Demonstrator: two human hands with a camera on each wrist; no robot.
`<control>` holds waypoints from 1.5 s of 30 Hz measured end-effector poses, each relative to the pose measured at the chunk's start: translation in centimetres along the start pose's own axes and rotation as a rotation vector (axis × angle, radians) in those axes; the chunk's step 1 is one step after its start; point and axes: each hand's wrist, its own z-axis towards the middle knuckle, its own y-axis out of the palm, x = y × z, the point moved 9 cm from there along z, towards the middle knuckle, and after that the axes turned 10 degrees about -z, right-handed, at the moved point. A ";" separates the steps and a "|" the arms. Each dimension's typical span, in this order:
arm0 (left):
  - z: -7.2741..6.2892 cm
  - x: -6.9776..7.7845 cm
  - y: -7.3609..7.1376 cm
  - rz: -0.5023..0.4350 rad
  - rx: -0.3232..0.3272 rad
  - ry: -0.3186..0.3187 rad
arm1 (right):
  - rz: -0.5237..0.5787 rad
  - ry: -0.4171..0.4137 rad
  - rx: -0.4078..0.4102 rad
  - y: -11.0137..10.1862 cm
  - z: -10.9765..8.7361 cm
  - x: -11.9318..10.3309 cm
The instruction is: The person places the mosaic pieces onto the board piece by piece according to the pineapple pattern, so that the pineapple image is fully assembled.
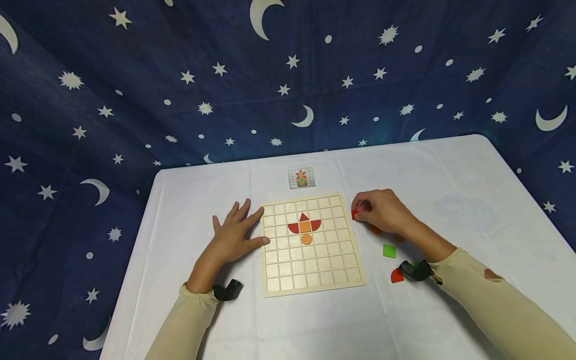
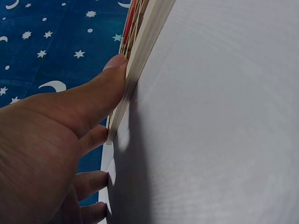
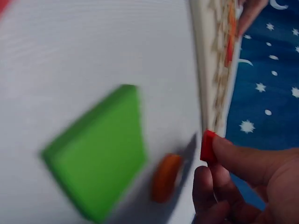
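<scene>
My left hand [image 1: 234,235] lies with fingers spread at the left edge of a pale wooden grid board [image 1: 315,274]. In the left wrist view its thumb [image 2: 98,95] touches the board's rim. On the grid sit a red triangle [image 1: 303,217], two red quarter-round pieces [image 1: 293,228], an orange square [image 1: 305,227] and an orange disc [image 1: 307,239]. Just off the board's right edge, my right hand [image 1: 383,211] pinches a small red piece [image 3: 207,145] between thumb and fingers; its full shape is hidden.
Right of the board lie a green square [image 1: 389,251], a red rounded piece [image 1: 397,275] and an orange piece [image 3: 167,178], partly covered by the right hand in the head view. A small pattern card [image 1: 301,177] rests behind the board. A starry cloth [image 1: 252,90] hangs beyond the table.
</scene>
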 end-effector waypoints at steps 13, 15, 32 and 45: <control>0.0 0.0 0.0 0.001 -0.005 0.002 | 0.260 -0.033 -0.121 1.9 0.0 -3.9; 0.0 0.0 0.0 0.003 -0.005 -0.002 | 0.261 -0.041 -0.134 2.5 0.1 -4.7; 0.0 0.1 -0.1 0.008 0.003 -0.004 | 0.177 -0.075 -0.097 5.0 0.0 -8.1; 0.0 0.2 -0.2 0.020 0.014 0.012 | 0.136 -0.054 -0.071 4.6 -0.2 -7.7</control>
